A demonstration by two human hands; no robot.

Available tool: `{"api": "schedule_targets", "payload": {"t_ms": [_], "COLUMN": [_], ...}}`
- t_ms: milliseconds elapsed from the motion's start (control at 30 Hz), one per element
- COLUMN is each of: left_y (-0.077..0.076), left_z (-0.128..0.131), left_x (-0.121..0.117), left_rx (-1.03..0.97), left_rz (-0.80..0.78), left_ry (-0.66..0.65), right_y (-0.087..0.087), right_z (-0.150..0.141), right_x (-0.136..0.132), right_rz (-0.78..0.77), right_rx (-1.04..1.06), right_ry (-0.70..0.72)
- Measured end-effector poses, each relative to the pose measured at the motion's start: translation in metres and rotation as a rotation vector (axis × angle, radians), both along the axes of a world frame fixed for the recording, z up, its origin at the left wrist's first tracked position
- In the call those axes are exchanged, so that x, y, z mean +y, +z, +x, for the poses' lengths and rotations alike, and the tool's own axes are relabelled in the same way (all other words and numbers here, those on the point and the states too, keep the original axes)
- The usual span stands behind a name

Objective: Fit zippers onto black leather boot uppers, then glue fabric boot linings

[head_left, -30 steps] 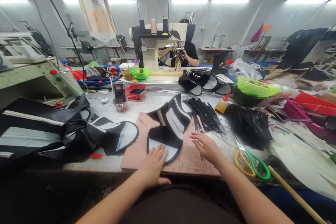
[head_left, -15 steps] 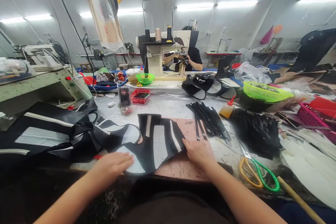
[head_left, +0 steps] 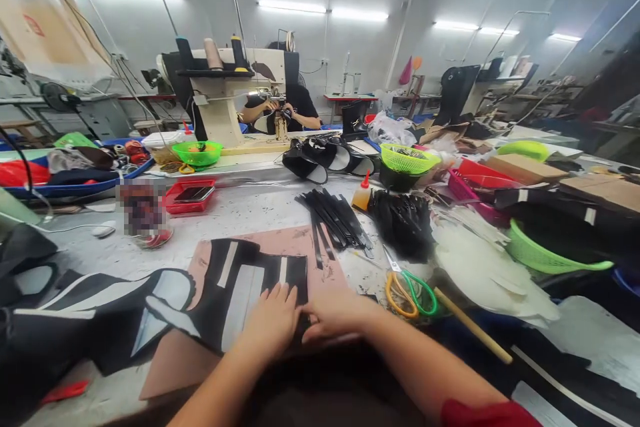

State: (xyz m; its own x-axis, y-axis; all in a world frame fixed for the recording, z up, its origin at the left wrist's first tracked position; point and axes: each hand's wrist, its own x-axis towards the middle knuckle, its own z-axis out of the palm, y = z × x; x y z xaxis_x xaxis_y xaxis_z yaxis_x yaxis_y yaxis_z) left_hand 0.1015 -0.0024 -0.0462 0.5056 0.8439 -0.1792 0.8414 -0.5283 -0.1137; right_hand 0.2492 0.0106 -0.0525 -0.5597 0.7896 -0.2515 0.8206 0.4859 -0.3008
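Got a heap of black pieces way over on the left, beside the pink board and the panel lying on it, up front, bit left of center. Resting the left hand flat on that panel, fingers loose. Got the right hand at its right edge, fingers bent, honestly can't tell if pinching. Further along, spotting strips, scissors, then a stick.
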Motion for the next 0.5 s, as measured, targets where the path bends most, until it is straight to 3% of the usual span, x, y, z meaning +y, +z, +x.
{"api": "schedule_targets", "payload": {"t_ms": [33,100,167,267,367,500], "left_y": [-0.009,-0.022,-0.03,-0.036,-0.04,-0.039], "left_z": [-0.003,-0.012,-0.02,-0.023,-0.024,-0.027], "left_x": [0.004,0.009,0.012,0.011,0.006,0.002], "left_rx": [-0.015,-0.065,-0.115,-0.162,-0.221,-0.278], "left_rz": [-0.023,-0.031,-0.02,-0.041,-0.116,-0.217], "left_ry": [-0.016,-0.046,-0.038,0.011,0.03,0.043], "right_y": [0.005,0.015,0.02,0.021,0.015,0.004], "right_z": [0.014,0.042,0.068,0.099,0.118,0.138], "right_x": [0.017,0.058,0.105,0.165,0.202,0.226], "right_rz": [0.019,0.167,0.274,0.374,0.462,0.566], "right_rx": [-0.063,-0.196,-0.279,-0.348,-0.355,-0.297], "right_ry": [0.024,-0.093,-0.205,-0.253,-0.279,-0.352]}}
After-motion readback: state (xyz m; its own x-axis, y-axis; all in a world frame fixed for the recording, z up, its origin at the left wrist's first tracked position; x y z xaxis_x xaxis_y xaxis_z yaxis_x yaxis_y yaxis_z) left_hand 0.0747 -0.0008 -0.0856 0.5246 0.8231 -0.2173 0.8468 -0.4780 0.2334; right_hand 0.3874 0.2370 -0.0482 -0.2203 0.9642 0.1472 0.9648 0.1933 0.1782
